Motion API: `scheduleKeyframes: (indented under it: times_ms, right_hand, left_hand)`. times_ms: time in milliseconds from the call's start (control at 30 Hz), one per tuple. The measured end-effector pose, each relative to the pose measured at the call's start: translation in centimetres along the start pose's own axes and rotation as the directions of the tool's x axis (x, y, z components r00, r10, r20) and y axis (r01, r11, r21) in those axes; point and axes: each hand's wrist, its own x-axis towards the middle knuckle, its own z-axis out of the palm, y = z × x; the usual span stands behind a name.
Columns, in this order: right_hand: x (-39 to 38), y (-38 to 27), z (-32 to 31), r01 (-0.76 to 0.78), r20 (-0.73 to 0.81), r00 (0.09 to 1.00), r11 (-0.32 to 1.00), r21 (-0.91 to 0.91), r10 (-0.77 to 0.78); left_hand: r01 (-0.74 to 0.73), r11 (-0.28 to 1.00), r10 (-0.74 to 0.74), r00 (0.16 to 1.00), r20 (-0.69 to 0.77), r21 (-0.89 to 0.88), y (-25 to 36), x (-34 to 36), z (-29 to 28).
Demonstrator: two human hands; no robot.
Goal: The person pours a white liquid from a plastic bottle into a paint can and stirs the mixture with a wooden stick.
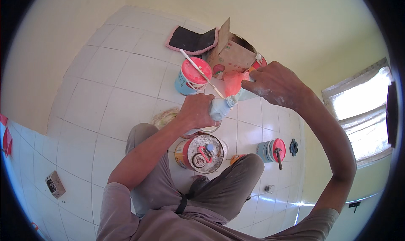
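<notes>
Both my hands are raised in front of me, with a pale blue sheet of thin, crumpled material (220,109), cloth or plastic, stretched between them. My left hand (196,111) is closed round its bunched lower end. My right hand (276,84), whitish smears on its fingers, pinches the upper end. The stretch between them looks twisted. Just behind it shows a thin red plastic bag (234,83); whether it touches my right hand I cannot tell. Beyond my left hand stands a blue bucket with a pink lid (196,70), a long pale stick (195,64) slanting across it.
Between my knees stands a paint-spattered drum (211,142) with small things on top. An open cardboard box (236,55) and a black mat with pink edging (192,39) lie by the wall. A second bucket (265,150) holds a hammer (278,154) on its lid, right.
</notes>
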Motion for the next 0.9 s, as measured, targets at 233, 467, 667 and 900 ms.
scheduleKeyframes:
  times_ms: [233,467,667,900]
  right_hand:
    - [0.17,-0.07,-0.45,0.005,0.015,1.0,1.0,-0.021,-0.005]
    - [0.54,-0.06,-0.43,0.037,0.037,0.999,0.999,0.005,-0.037]
    - [0.55,-0.24,-0.6,0.067,0.013,0.998,0.998,-0.002,-0.067]
    - [0.91,-0.34,-0.77,0.062,0.028,0.998,0.998,-0.016,-0.062]
  left_hand:
    - [-0.013,1.0,0.013,1.0,-0.02,-0.011,-0.24,0.02,0.15]
    - [-0.012,1.0,0.012,1.0,-0.022,-0.002,-0.31,0.03,0.13]
    - [-0.017,1.0,0.017,1.0,-0.014,0.016,-0.39,0.2,0.26]
    - [-0.011,1.0,0.011,1.0,-0.002,0.006,-0.4,0.06,-0.1]
